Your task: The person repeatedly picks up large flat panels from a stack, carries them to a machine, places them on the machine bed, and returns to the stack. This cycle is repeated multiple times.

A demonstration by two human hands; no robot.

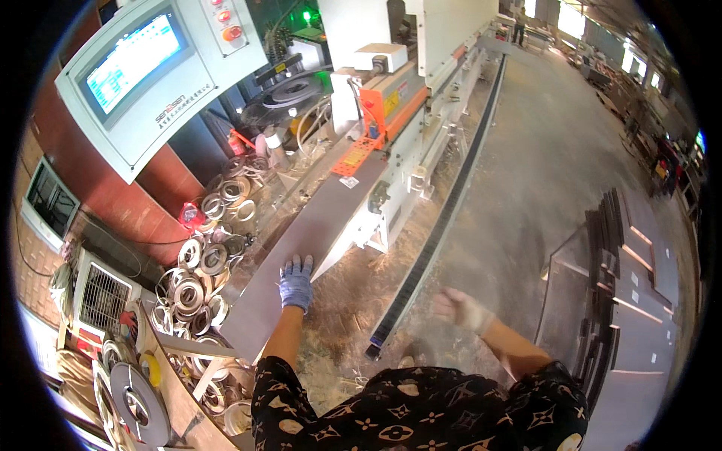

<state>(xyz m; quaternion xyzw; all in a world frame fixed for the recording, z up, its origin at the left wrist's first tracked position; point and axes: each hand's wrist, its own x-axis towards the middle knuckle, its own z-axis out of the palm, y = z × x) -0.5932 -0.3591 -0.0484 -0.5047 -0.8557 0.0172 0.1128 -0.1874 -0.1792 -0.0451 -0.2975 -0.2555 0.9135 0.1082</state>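
Note:
My left hand (295, 284), in a bluish glove, lies flat with fingers stretched out on a long grey-brown panel (259, 312). The panel's far end lies beside an orange perforated guard (359, 154) on a large white machine (459, 37), and a small white label (349, 182) sits near that end. My right hand (460, 309), in a pale glove, hangs over the floor to the right of a long dark rail (429, 259). Motion blurs its fingers, and no object shows in it.
A control panel with a lit screen (135, 60) stands at upper left. Rolls of edge banding (188, 293) pile up left of the panel. Stacked dark boards (635, 323) stand at right. A distant person (519, 26) is at the far end.

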